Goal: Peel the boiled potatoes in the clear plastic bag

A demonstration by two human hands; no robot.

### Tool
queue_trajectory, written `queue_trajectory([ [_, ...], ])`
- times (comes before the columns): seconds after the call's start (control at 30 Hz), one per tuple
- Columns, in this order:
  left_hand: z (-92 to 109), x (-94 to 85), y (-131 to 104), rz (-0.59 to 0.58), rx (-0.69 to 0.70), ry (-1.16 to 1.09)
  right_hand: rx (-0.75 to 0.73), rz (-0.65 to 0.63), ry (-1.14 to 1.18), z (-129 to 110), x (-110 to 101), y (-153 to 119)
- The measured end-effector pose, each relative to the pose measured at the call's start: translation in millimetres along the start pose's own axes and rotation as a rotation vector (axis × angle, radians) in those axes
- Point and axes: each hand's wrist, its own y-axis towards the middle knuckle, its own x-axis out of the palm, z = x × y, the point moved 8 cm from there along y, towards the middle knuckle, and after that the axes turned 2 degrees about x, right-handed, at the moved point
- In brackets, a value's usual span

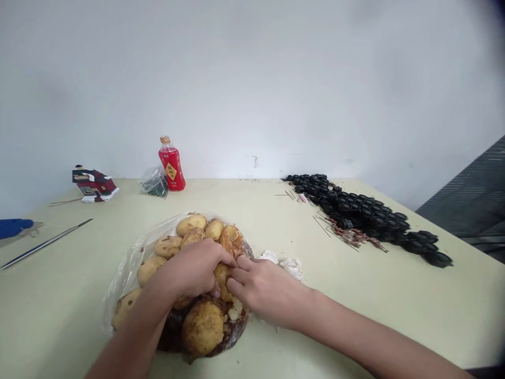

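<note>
A clear plastic bag (114, 295) lies spread on the table, with several potatoes (168, 246) on it. Most are pale and whole; dark, wet-looking scraps lie among them. Over the middle of the bag, my left hand (195, 268) curls its fingers round the side of a yellow potato (223, 280). My right hand (262, 289) presses its bent fingertips against the same potato from the right; the tips are partly hidden. A large, brown-marked potato (203, 327) sits just in front. Behind my hands is an orange-brown, broken piece (232, 239).
Crumpled white tissue (291, 267) lies right of the bag. Farther right are many black round plastic parts (355, 210) and thin wires. At the back left stand a red drink bottle (172, 167) and a toy house (94, 184). A metal rod (47, 243) and blue-handled tool (16, 227) lie left.
</note>
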Motion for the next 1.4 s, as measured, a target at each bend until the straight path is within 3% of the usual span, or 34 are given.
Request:
queue_trajectory([
  [0.13,1,-1.2,-2,0.01,-0.013,0.021,0.023,-0.131,0.068,-1,-3,-4],
  [0.27,3,-2.9,-2,0.037,-0.009,0.054,0.076,-0.048,0.005,0,-9,-3],
  [0.5,6,-4.4,-4,0.033,-0.009,0.043,0.056,-0.082,0.086,-11,-1,-12],
  [0.8,5,-2.8,-5,0.058,0.003,0.084,0.144,0.051,0.005,-1,2,-12],
  [0.93,4,-1.5,-5,0.041,-0.004,0.065,0.073,0.084,0.046,-8,2,-22],
  [1.0,5,-1.5,-5,0.033,0.004,0.064,0.037,0.162,0.092,-10,-2,-28],
  [1.17,5,-1.4,-3,0.011,-0.02,0.096,0.126,0.371,0.035,-2,-10,-34],
  [1.4,8,-2.9,-4,0.042,0.024,0.068,0.153,0.214,0.012,-4,3,-29],
])
